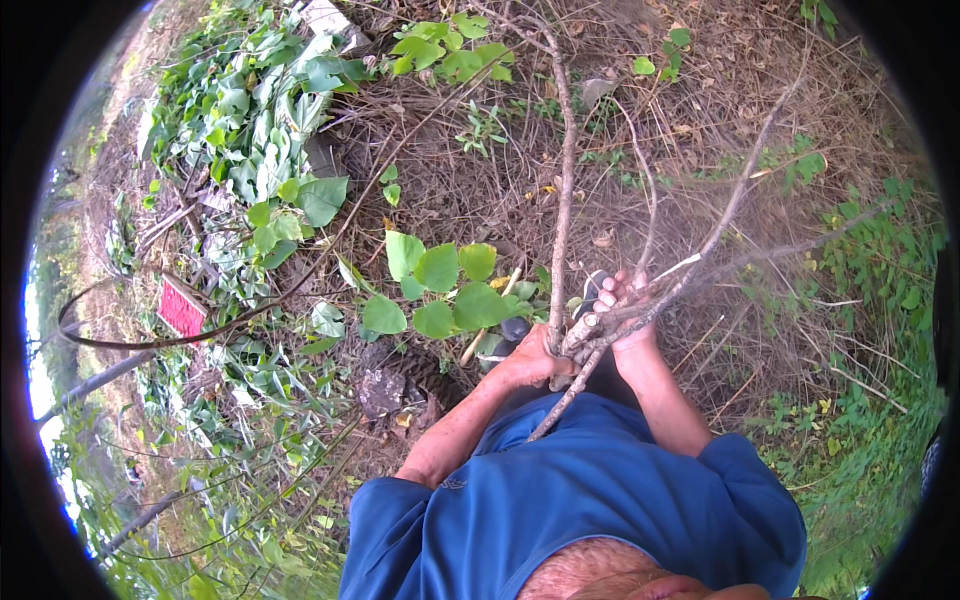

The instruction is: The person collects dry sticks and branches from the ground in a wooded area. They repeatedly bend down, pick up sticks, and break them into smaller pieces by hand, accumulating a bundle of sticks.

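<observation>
A bundle of several bare branches (671,289) is held before my waist, cut ends towards me, the long limbs fanning out to the upper right. My right hand (630,304) cups the bundle from beneath, its fingers curled up on the far side. My left hand (538,358) grips the butt of a straight branch (564,180) that reaches away up the view, close against the other cut ends. One thin stem (566,401) slants back across the front of my blue shirt (600,487). Parts of my fingers are hidden behind the wood.
Dry grass and twigs (480,180) cover the ground. Broad-leaved shoots (442,289) grow by my shoes (516,328). A stump-like dark lump (386,390) lies left of my feet. Further left are a red panel (180,309), a bent vine (330,251) and a leafy heap (255,112).
</observation>
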The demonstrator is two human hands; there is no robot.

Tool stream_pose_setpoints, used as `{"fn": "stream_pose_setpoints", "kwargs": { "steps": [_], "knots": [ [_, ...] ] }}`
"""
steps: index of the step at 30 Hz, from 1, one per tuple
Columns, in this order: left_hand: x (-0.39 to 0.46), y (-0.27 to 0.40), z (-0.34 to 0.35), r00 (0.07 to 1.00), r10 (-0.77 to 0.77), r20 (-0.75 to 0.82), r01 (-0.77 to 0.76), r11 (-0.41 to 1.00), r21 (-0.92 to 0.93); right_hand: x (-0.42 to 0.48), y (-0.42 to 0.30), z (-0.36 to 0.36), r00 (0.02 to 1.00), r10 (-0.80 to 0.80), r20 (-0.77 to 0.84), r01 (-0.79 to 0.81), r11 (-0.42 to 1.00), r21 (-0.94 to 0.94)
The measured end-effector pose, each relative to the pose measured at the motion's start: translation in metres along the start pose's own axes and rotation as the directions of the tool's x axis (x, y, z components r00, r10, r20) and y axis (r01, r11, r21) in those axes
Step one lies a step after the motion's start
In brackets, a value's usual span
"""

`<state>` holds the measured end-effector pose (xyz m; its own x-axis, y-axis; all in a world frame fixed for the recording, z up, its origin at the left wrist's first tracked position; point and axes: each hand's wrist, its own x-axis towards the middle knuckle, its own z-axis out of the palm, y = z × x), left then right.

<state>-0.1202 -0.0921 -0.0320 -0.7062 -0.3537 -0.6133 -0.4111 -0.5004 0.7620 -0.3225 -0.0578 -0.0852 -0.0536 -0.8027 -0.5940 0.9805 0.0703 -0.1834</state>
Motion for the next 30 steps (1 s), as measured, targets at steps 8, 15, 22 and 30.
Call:
{"fn": "stream_pose_setpoints", "kwargs": {
  "steps": [8,15,22,30],
  "knots": [
    [-0.003,0.002,0.007,0.996,0.029,-0.086,-0.043,0.985,-0.169,-0.005,0.002,-0.004,0.993,-0.109,-0.049,0.102,0.986,-0.133],
    [-0.004,0.011,0.015,0.982,0.065,-0.18,-0.106,0.968,-0.228,-0.013,0.0,0.015,0.956,-0.213,-0.203,0.185,0.971,-0.148],
    [0.007,-0.008,0.019,0.974,0.097,-0.204,-0.125,0.984,-0.13,-0.017,0.001,0.015,0.925,-0.252,-0.283,0.22,0.965,-0.14],
    [0.021,-0.021,0.023,0.975,0.047,-0.218,-0.065,0.995,-0.08,-0.012,-0.002,0.002,0.857,-0.244,-0.453,0.125,0.953,-0.277]
  ]
}}
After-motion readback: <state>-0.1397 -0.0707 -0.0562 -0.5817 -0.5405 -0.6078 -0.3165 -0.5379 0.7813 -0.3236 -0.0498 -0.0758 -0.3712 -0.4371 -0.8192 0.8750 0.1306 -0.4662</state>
